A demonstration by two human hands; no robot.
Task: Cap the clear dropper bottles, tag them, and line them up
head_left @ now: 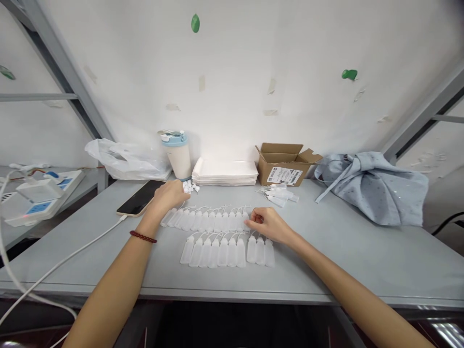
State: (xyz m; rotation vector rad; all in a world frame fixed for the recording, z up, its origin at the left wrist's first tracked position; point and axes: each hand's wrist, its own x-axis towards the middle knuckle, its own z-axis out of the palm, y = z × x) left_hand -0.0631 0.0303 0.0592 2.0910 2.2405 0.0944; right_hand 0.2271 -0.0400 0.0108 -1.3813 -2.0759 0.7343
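Two rows of small translucent bottles with white strings lie on the grey table: a back row and a front row, with several more bottles at its right. My left hand is over the left end of the back row, its fingertips beside a small pile of white caps; its fingertips are partly hidden. My right hand has thumb and fingers pinched together at the right end of the back row; what it holds, if anything, is too small to name.
Behind stand a cup, stacked white paper and an open cardboard box. Loose bottles lie before the box. A phone with a cable and a plastic bag are left, blue cloth right.
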